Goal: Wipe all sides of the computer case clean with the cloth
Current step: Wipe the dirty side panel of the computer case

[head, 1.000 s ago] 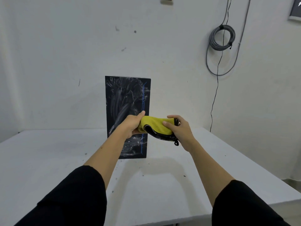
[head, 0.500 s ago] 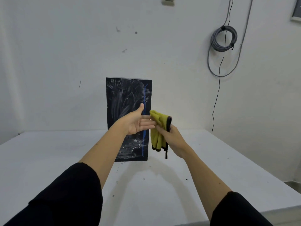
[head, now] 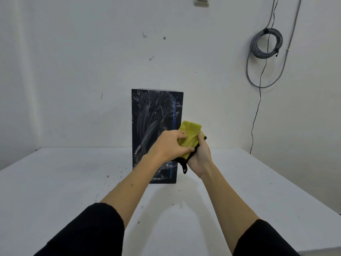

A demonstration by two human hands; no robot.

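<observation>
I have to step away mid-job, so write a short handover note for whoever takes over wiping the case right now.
Left hand: fingers curled on the yellow microfibre cloth with black edging, held in the air.
Right hand: grips the same cloth from below.
The tall black computer case stands upright on the white table by the wall, behind the hands; the cloth is not touching it.
Done: nothing visibly clean; the facing panel shows whitish smears.
Left: wipe that panel, then every other side.

Two bare forearms, black sleeves (head: pixel 88 231) pushed up near elbows, no gloves
</observation>
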